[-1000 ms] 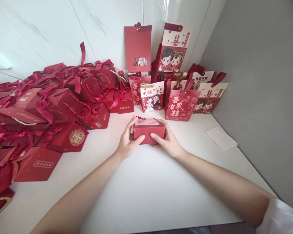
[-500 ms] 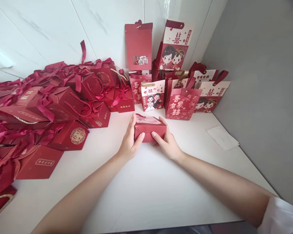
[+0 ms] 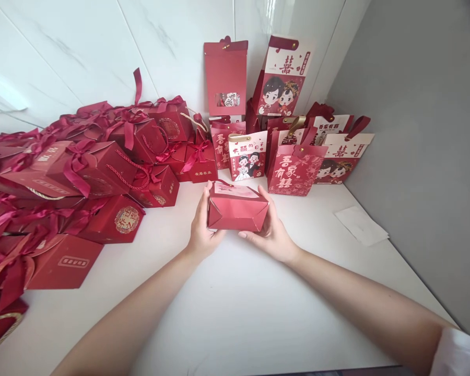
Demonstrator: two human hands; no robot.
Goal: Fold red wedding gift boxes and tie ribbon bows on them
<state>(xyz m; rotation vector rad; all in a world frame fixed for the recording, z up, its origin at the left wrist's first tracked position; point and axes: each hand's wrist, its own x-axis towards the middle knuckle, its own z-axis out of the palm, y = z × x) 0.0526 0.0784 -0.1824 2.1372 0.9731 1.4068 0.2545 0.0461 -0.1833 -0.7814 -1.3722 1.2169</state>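
A red paper gift box (image 3: 238,213) with a pale pink panel on its upper face is between my two hands, its folded end toward me. My left hand (image 3: 203,227) grips its left side, thumb along the lower edge and fingers up the side. On the right side, my right hand (image 3: 276,232) holds it the same way, the thumb below the near edge. Some fingers are hidden behind the box. Just behind it stand a small white-and-red box with a printed bridal couple (image 3: 248,156) and a red patterned box (image 3: 295,169).
Ribbon-tied red boxes (image 3: 74,260) are piled along the left. More upright boxes, including a plain red one with a small window (image 3: 225,73), stand against the tiled wall (image 3: 102,42). White paper (image 3: 361,225) lies right, near the grey wall (image 3: 423,130).
My thumbs have slid from the box's near face down to its lower edge. The hands are slightly wider apart, and more of the folded end shows.
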